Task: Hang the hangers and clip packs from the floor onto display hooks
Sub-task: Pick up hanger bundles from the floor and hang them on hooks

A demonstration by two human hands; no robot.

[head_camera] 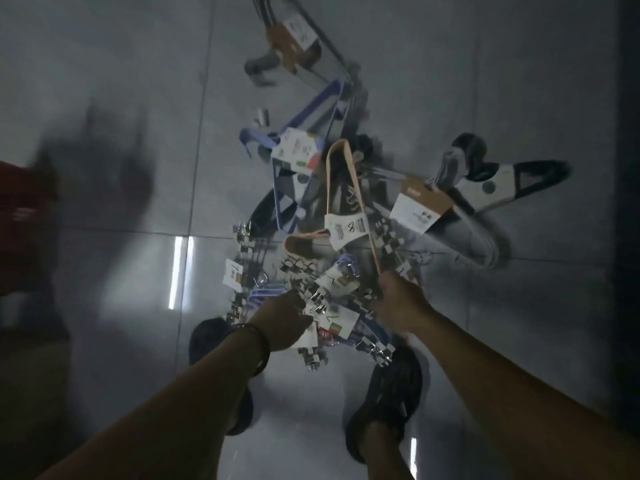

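A pile of hanger packs and clip packs lies on the grey tiled floor (104,81). My right hand (401,299) grips the lower end of a peach hanger pack (346,188) with a white label. My left hand (285,322), with a bracelet at the wrist, reaches down into the metal clip packs (311,282) with white tags; its fingers are buried among them, so I cannot tell whether it holds one. Beyond lie a blue hanger pack (304,147), grey hangers with a brown card (294,43) and a black-and-white hanger pack (498,185).
My two dark shoes (388,400) stand on the floor just below the pile. Something red (20,216) shows at the left edge. A dark vertical edge (627,202) runs along the right side. Light strips reflect off the glossy tiles.
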